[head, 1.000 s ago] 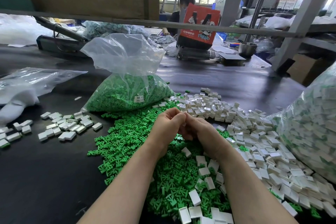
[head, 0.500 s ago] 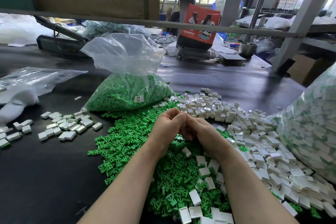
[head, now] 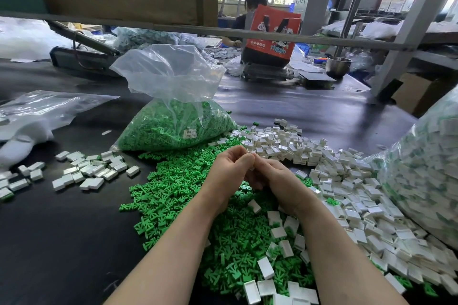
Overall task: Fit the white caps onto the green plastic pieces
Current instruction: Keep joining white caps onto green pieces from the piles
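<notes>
On the left of the dark desk [head: 62, 242] lay a small scatter of capped pieces [head: 86, 172]. Behind them a clear bag of green pieces [head: 173, 129] stood open. A loose heap of green plastic pieces [head: 173, 193] spread in front of it. Over that heap the left hand [head: 229, 168] and right hand [head: 275, 178] met, fingers curled together; a sliver of a white cap [head: 252, 168] showed between them, though each hand's grip on it was too hidden to tell. To the right spread the pile of white caps [head: 347, 181], then a large bag of finished pieces [head: 426, 181].
</notes>
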`<control>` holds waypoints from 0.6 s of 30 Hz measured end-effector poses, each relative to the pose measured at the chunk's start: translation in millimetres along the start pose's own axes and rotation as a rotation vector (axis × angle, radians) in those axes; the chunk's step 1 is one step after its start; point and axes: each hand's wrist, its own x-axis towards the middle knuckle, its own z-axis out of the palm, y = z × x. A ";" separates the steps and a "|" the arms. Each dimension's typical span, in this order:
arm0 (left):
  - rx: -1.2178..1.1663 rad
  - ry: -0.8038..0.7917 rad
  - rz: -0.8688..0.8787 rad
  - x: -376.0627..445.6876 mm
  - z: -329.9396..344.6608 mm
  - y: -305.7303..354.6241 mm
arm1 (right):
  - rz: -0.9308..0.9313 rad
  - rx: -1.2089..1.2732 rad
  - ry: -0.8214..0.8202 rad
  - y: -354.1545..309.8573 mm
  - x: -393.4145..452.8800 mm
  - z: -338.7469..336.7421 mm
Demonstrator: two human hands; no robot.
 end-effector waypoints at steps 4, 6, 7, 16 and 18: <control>-0.008 -0.005 0.003 1.0 -1.3 -0.7 | 0.009 0.055 0.012 -0.3 0.1 2.9; -0.005 -0.005 -0.001 1.3 -1.8 -1.0 | 0.016 0.071 0.024 -0.1 0.0 4.0; -0.003 -0.002 -0.004 1.4 -2.2 -1.3 | 0.019 0.079 0.029 -0.1 0.0 4.5; 0.174 0.099 -0.027 6.5 -25.9 10.3 | -0.056 0.021 0.080 4.6 4.4 3.1; 0.299 0.194 -0.010 7.8 -51.2 16.8 | -0.103 -0.042 0.173 5.6 6.0 1.5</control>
